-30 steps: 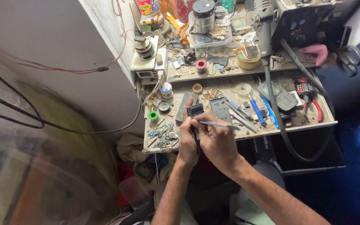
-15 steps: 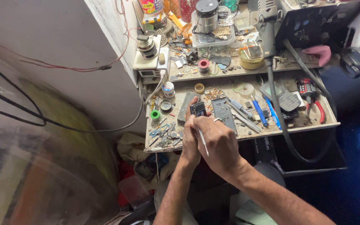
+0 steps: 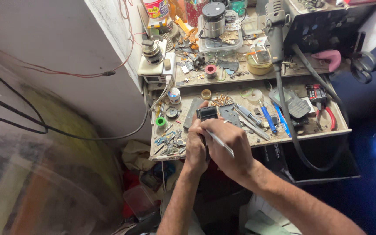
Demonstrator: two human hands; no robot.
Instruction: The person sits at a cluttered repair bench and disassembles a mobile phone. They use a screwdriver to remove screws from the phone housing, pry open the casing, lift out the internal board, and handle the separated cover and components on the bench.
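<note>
Small dark device sits at the counter edge, clasped in your left hand; right hand fingers pinch metal tweezers (tip hidden). Work appears unfinished.

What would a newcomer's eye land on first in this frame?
Both hands meet at the cluttered bench's front edge: the left hand grips a small dark device, and the right hand holds a slim metal tool over it. Behind them lie red-handled pliers at right, and a thick black hose droops off the bench.
</note>
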